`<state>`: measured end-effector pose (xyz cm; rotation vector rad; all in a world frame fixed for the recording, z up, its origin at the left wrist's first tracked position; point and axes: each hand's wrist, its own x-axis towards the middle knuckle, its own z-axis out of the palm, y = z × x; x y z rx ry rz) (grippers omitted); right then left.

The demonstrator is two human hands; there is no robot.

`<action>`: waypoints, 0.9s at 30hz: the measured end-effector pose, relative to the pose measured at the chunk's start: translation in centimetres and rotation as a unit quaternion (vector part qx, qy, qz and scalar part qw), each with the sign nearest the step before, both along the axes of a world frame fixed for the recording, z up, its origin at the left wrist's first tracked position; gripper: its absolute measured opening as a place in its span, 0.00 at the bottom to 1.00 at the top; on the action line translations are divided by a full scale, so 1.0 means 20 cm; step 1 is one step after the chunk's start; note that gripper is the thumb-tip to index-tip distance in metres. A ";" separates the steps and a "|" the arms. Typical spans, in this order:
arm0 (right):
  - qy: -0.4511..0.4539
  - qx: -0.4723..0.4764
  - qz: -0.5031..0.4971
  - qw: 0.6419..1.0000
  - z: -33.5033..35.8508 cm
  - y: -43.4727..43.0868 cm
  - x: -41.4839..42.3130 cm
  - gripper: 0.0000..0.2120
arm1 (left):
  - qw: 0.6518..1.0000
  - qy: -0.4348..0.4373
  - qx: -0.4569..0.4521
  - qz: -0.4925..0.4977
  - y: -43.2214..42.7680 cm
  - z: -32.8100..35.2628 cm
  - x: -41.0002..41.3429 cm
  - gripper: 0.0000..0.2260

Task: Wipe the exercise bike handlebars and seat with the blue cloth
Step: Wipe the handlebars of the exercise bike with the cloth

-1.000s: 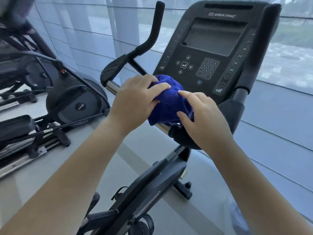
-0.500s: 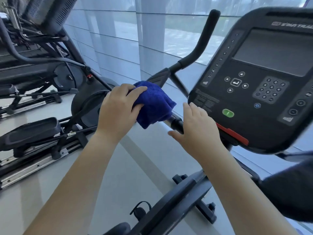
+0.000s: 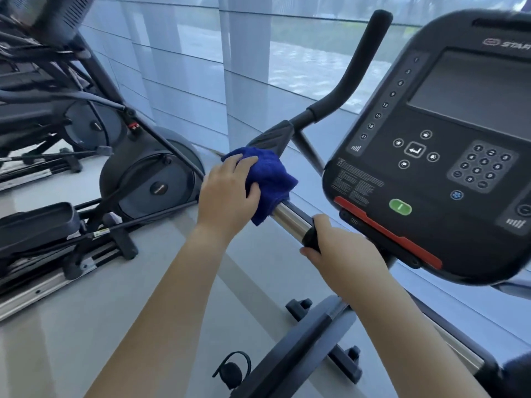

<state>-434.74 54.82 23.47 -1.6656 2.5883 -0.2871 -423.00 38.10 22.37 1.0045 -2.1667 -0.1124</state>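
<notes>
The blue cloth (image 3: 268, 179) is bunched around the bike's left handlebar (image 3: 290, 215), where the chrome tube meets the black elbow pad (image 3: 271, 137). My left hand (image 3: 227, 196) grips the cloth, fingers over its top and thumb curled round its near side. My right hand (image 3: 339, 248) grips the black part of the bar just right of the bare chrome. The upright black horn (image 3: 362, 61) of the handlebar rises behind. The seat is out of view.
The bike's black console (image 3: 448, 156) with keypad and green button hangs close to the right of my hands. An elliptical trainer (image 3: 149, 179) with pedals and rails stands to the left. Glass wall behind. The bike's frame and pedal strap (image 3: 232, 369) are below.
The cloth and my left hand have slid left along the bar toward the elbow pad, baring more chrome. My right hand has let go of the cloth and grips the bar.
</notes>
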 end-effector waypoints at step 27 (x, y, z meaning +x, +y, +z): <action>-0.021 -0.052 0.024 0.998 -0.01 -0.21 0.04 0.14 | 0.977 -0.122 0.152 -0.088 -0.21 0.12 -0.02 0.23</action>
